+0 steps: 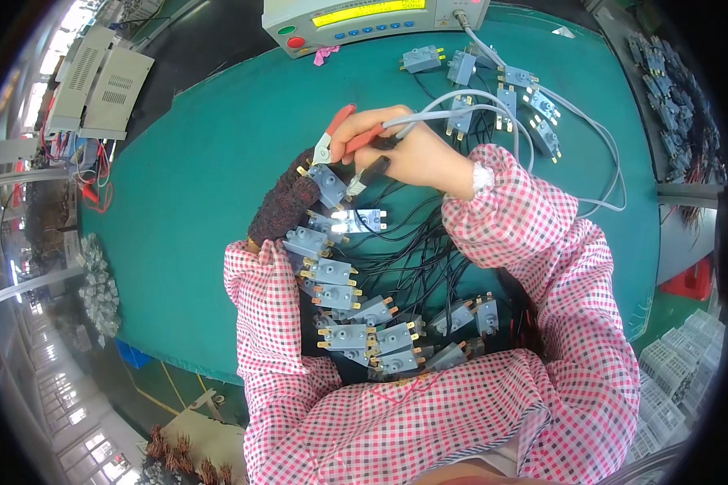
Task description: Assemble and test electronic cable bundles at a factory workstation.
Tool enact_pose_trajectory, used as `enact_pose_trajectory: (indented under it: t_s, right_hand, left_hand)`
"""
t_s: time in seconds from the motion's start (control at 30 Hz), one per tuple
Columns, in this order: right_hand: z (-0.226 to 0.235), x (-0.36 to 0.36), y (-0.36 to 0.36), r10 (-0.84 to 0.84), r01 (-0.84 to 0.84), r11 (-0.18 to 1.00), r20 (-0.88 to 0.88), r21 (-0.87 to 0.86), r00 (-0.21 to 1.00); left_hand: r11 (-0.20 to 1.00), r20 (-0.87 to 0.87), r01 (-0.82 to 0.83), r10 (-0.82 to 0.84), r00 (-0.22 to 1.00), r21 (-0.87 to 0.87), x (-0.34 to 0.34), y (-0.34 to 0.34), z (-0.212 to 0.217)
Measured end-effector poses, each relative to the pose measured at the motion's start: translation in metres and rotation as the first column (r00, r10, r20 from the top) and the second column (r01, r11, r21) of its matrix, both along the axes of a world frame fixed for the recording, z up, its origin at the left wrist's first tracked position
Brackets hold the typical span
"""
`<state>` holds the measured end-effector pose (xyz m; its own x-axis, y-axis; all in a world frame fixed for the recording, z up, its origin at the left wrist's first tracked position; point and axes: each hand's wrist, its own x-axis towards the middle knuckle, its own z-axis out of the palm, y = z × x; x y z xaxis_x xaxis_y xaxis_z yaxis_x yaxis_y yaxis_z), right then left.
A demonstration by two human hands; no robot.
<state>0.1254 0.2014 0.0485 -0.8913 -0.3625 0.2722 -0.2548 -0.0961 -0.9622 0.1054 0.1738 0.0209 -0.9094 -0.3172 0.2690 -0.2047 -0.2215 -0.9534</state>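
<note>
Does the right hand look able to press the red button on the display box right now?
Probably not straight away: the right hand is busy holding a red-handled clip. With that set down, likely yes: the red button is uncovered, and the pink scrap lies only beside it.

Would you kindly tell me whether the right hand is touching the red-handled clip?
Touching: the head view plainly shows the right hand gripping the red-handled clip, with no gap between them.
</note>
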Motion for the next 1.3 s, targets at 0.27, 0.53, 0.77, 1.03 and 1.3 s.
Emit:
enact_pose_trajectory:
  t_s: [0.27, 0.53, 0.77, 1.03, 1.3]
  right_hand:
    - [-0.003, -0.001, 0.001, 0.009, -0.008, 0.999, 0.035, -0.035, 0.999]
    - [-0.002, -0.001, 0.006, -0.027, 0.037, 0.987, 0.065, -0.159, 0.998]
    - [0.003, -0.015, 0.034, -0.358, 0.365, 0.888, 0.077, -0.279, 0.93]
    - [0.033, -0.047, 0.092, -0.312, -0.186, 0.522, -0.389, -0.833, 0.866]
    - [0.06, -0.018, 0.088, -0.603, 0.512, 0.624, 0.052, -0.589, 0.796]
  left_hand:
    - [0.999, 0.002, 0.04, -0.04, 0.999, 0.006, 0.003, 0.003, 0.001]
    - [0.3, -0.008, 0.066, -0.239, 0.971, -0.952, 0.015, -0.097, 0.012]
    - [-0.644, 0.018, -0.283, -0.419, 0.908, -0.71, 0.014, -0.191, -0.008]
    - [-0.613, 0.345, -0.783, -0.716, 0.607, 0.104, -0.043, -0.164, 0.062]
    - [0.037, -0.012, -0.489, -0.995, -0.097, 0.871, -0.079, -0.073, 0.058]
